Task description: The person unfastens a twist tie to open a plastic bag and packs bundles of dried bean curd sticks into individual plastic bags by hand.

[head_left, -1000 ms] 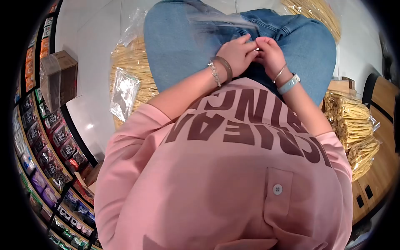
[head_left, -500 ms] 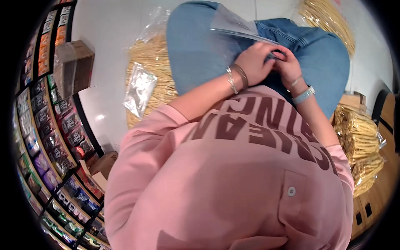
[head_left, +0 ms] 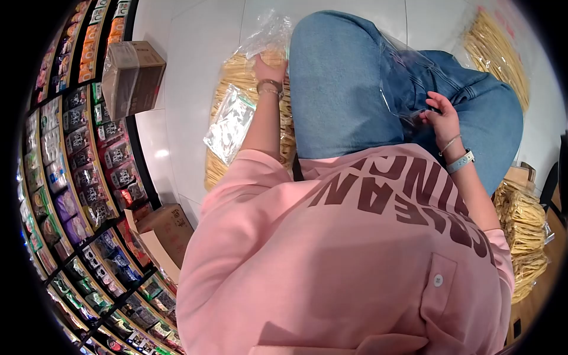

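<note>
My left hand (head_left: 269, 71) reaches out to the left, over the top end of a pile of thin yellow dried sticks (head_left: 231, 77) in clear plastic on the floor. Its fingertips are among the sticks and the wrapping, so I cannot make out whether they grip any. A flat silvery clear packet (head_left: 231, 125) lies on the same pile. Above my lap, my right hand (head_left: 444, 120) pinches the edge of a clear plastic bag (head_left: 395, 106) between thumb and fingers, with some fingers raised. The bag spreads over my jeans (head_left: 337, 83) and is hard to see through glare.
More yellow sticks in plastic lie at the upper right (head_left: 500, 62), and stacked bundles (head_left: 520, 236) sit at the lower right. On the left stand shelves of packaged goods (head_left: 77, 148), a taped cardboard box (head_left: 133, 80) and an open carton (head_left: 165, 234).
Both hands were together at the clear bag over my lap. My left hand has let go and moved left to the stick pile; my right hand keeps the bag, now lower. The view has shifted.
</note>
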The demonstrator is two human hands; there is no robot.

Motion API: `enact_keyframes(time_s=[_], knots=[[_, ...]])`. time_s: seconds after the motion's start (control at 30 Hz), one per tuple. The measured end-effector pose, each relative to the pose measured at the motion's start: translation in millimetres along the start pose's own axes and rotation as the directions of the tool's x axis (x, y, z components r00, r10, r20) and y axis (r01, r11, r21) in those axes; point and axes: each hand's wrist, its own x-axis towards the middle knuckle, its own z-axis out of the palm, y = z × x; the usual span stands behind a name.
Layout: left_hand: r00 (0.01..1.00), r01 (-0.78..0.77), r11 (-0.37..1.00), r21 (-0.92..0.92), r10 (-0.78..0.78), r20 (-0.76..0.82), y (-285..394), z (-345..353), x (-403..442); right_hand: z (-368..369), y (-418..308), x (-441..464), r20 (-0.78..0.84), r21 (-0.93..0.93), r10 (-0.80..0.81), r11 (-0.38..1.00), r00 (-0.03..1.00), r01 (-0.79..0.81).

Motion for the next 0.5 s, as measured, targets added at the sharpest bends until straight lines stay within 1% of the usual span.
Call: enact_keyframes(time_s=[0.03, 0.07, 0.1, 0.17, 0.23, 0.27, 0.37, 0.43, 0.5], knots=[[0.995, 0.022, 1.000, 0.017, -0.024, 0.101, -26, 16, -3, 0, 1, 0, -0.002, -0.010, 0.005, 1.000, 1.000, -0.005], [0.927, 0.119, 0.992, 0.043, -0.127, 0.353, -36, 19, -3, -1, 1, -1, -0.001, -0.011, 0.002, 1.000, 1.000, -0.002], [0.787, 0.206, 0.974, 0.094, -0.222, 0.575, -47, 21, -3, -2, 0, -2, 0.001, -0.014, -0.001, 1.000, 1.000, 0.001], [0.835, 0.024, 0.972, 0.234, -0.148, 0.530, -73, 56, -9, -1, 2, -1, 0.005, -0.030, -0.006, 1.000, 1.000, 0.006], [0.879, 0.041, 0.980, 0.197, -0.129, 0.458, -63, 65, -26, -3, 5, 1, 0.008, -0.061, -0.011, 0.998, 1.000, 0.011], [0.900, 0.139, 0.987, 0.080, -0.159, 0.407, -37, 50, -40, -3, 7, 3, 0.008, -0.070, -0.017, 0.997, 1.000, 0.018], [0.915, 0.210, 0.976, 0.060, -0.218, 0.339, -12, 34, -48, -2, 7, 4, 0.021, -0.118, -0.031, 0.992, 0.999, 0.033], [0.856, 0.132, 0.968, 0.211, -0.219, 0.468, 8, 9, -39, -1, 8, 5, 0.020, -0.133, -0.038, 0.990, 0.999, 0.041], [0.916, 0.148, 0.987, 0.056, -0.158, 0.369, 10, 3, -42, -2, 9, 4, 0.018, -0.142, -0.044, 0.989, 0.999, 0.046]])
